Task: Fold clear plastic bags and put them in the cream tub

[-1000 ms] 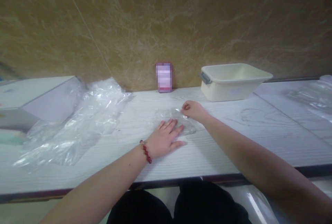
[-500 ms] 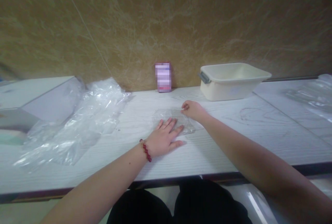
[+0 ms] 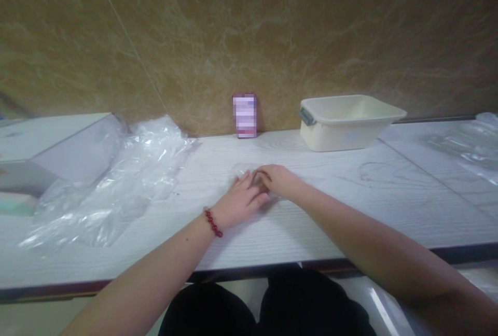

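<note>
Close together, the two hands meet over a small piece of clear plastic (image 3: 241,168) on the pale wood-grained table (image 3: 330,227). The left hand (image 3: 241,202) is opened out, palm down on the plastic, fingers extended and a little apart, with a red beaded bracelet (image 3: 213,223) around its wrist. The right hand (image 3: 280,179) is bent inward, its fingers curled and reaching the left fingers; whether they pinch the plastic's edge or only touch it, I cannot tell. The plastic lies mostly beneath both hands, its far edge showing just beyond the left fingertips. Behind the right hand, near the wall (image 3: 249,30), stands a cream bin (image 3: 334,138) with a grey clip at its left end; its upper inside wall shows, but its floor is hidden. Well to the left, a white box (image 3: 73,141) sits with a large crumpled clear sheet (image 3: 143,170) beside it, and the box's contents cannot be seen. An upright, phone-like object (image 3: 245,116) leans at the wall, and more clear plastic (image 3: 472,144) lies at the far right.
</note>
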Action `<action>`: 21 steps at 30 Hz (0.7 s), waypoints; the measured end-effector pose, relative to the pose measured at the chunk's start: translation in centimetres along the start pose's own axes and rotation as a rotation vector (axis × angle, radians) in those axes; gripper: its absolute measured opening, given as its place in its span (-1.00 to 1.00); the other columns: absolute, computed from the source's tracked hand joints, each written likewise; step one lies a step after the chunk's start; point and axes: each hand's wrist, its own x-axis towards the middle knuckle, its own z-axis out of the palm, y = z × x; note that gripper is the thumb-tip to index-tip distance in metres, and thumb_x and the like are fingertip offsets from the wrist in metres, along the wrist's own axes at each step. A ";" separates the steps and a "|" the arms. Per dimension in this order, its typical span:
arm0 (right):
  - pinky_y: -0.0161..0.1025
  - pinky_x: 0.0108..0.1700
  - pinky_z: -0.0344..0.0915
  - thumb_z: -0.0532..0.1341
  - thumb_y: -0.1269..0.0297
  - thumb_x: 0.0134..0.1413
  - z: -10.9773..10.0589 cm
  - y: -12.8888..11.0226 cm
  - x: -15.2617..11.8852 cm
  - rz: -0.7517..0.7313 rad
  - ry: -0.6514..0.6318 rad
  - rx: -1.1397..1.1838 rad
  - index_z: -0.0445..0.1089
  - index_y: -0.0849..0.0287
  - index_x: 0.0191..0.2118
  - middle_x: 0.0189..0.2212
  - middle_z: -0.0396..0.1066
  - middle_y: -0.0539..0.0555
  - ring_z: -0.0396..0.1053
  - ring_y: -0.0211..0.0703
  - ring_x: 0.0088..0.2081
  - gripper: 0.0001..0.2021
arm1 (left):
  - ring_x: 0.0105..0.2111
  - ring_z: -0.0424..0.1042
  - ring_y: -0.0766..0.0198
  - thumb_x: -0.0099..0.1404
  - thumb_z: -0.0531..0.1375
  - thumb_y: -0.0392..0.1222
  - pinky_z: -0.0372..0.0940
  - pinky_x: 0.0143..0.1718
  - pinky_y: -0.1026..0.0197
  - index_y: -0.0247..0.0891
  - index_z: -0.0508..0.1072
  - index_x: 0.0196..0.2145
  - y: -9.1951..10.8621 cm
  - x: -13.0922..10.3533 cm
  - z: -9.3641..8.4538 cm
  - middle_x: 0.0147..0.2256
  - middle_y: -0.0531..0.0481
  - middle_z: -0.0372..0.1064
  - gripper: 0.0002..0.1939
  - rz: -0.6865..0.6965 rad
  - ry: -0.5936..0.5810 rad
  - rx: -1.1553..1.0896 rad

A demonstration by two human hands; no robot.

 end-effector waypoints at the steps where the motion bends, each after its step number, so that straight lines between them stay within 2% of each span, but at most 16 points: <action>1: -0.35 -0.16 0.15 -0.06 0.38 0.02 0.0 0.1 0.0 -0.010 -0.008 -0.009 0.33 0.22 -0.19 -0.24 0.37 0.09 0.30 -0.23 -0.21 -0.71 | 0.03 0.02 0.12 0.20 -0.15 0.02 -0.07 0.01 0.01 -0.26 0.24 -0.12 -0.4 0.1 -0.5 0.00 -0.14 0.11 -0.58 -0.095 0.095 -0.095; 3: -0.35 -0.14 0.14 -0.04 0.37 0.01 -0.1 0.2 0.0 -0.021 -0.013 -0.022 0.33 0.21 -0.16 -0.22 0.37 0.09 0.29 -0.21 -0.19 -0.70 | -0.12 0.19 0.18 0.19 -0.13 -0.02 0.08 -0.09 0.06 -0.27 0.27 -0.25 -1.5 0.1 -1.6 -0.19 -0.10 0.25 -0.66 -0.365 0.328 -0.324; 5: -0.34 -0.13 0.13 -0.04 0.35 0.00 -0.2 0.3 -0.1 -0.027 -0.027 -0.030 0.33 0.20 -0.15 -0.20 0.36 0.08 0.28 -0.19 -0.17 -0.69 | -0.19 0.22 0.21 0.15 -0.08 -0.05 0.18 -0.20 0.11 -0.25 0.25 -0.31 -2.6 0.0 -2.7 -0.24 -0.06 0.24 -0.74 -0.596 0.498 -0.599; 8: -0.34 -0.11 0.13 -0.03 0.33 0.00 -0.4 0.4 -0.2 -0.025 -0.045 -0.036 0.32 0.18 -0.14 -0.18 0.35 0.07 0.28 -0.18 -0.15 -0.69 | -0.28 0.25 0.28 0.07 0.01 -0.11 0.23 -0.32 0.20 -0.23 0.24 -0.34 -3.9 0.1 -3.6 -0.23 -0.04 0.18 -0.81 -0.759 0.578 -0.996; 10: -0.35 -0.10 0.12 -0.02 0.33 0.00 -0.3 0.5 -0.2 -0.020 -0.050 -0.032 0.31 0.17 -0.12 -0.16 0.34 0.07 0.27 -0.18 -0.14 -0.68 | -0.34 0.25 0.32 0.05 0.05 -0.14 0.24 -0.36 0.22 -0.25 0.24 -0.36 -4.2 0.1 -3.8 -0.26 -0.06 0.17 -0.82 -0.789 0.561 -1.162; 13: -0.34 -0.08 0.11 -0.02 0.31 0.00 -0.2 0.6 -0.2 -0.024 -0.045 -0.021 0.30 0.18 -0.10 -0.15 0.33 0.08 0.26 -0.17 -0.12 -0.67 | -0.37 0.26 0.33 0.05 0.06 -0.16 0.25 -0.35 0.22 -0.27 0.24 -0.37 -3.9 0.4 -3.6 -0.28 -0.08 0.16 -0.83 -0.790 0.532 -1.265; 21: -0.32 -0.08 0.12 0.01 0.30 -0.02 -0.4 0.4 -0.1 -0.054 -0.047 -0.021 0.29 0.23 -0.09 -0.14 0.33 0.09 0.27 -0.16 -0.13 -0.65 | -0.44 0.27 0.42 0.05 0.07 -0.29 0.22 -0.37 0.30 -0.27 0.18 -0.35 -2.9 1.0 -2.7 -0.37 0.01 0.17 -0.84 -0.733 0.532 -1.215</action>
